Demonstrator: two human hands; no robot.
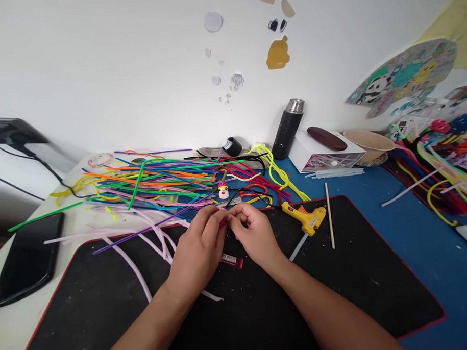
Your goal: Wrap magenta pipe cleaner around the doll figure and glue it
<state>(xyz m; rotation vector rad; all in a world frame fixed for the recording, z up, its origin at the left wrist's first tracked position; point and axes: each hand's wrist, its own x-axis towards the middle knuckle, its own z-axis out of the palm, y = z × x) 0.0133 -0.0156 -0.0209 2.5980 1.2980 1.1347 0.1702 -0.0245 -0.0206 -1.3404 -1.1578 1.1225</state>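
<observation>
My left hand [197,242] and my right hand [256,234] meet over the black mat [261,317], fingertips pinched together. Between them shows a bit of a small dark-pink piece [222,223]; the fingers hide most of it, and its kind cannot be made out. Just below the fingers, a flat red case with a white label [232,260] lies on the mat, partly behind my left hand. Beyond the fingertips are a small white figure with a yellow and red top [223,192] and scissors with red and yellow handles [253,189], partly covered.
Many coloured pipe cleaners [160,175] lie along the back. A yellow glue gun [307,219] and a wooden stick [329,217] are right of my hands. Behind stand a black thermos [287,129], a white box [317,154] and a beige bowl [370,142]. A black phone [29,258] lies left.
</observation>
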